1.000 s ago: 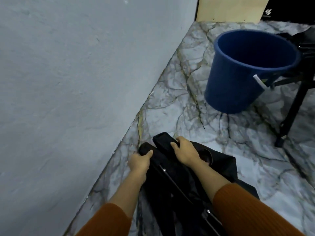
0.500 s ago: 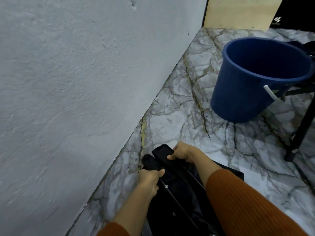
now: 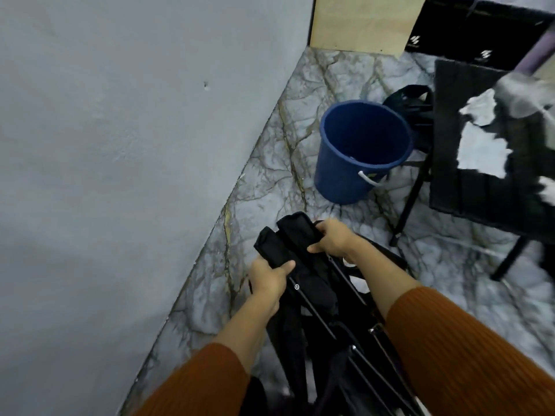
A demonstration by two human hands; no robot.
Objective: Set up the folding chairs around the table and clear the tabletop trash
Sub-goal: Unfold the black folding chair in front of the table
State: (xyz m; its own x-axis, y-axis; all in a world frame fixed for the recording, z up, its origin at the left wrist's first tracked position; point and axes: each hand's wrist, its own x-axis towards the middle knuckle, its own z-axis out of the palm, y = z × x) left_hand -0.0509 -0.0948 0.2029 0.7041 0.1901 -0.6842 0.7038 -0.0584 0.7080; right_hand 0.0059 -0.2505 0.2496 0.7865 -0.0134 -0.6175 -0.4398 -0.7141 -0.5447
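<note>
A black folding chair, still collapsed, stands upright in front of me with its fabric bunched and thin metal rods showing. My left hand grips the left padded top post. My right hand grips the right padded top post. At the right stands a black slatted table with crumpled white and clear trash on it, blurred. A blue bucket sits on the marble floor beyond the chair, beside the table.
A grey wall runs close along my left. Another folded black chair lies behind the bucket. A wooden panel and black boxes stand at the far end. Marble floor lies between the wall and the bucket.
The view has pulled back and up, so the bucket looks farther and the table with trash has come into sight. Both hands keep their grip on the chair's top posts, now slightly apart.
</note>
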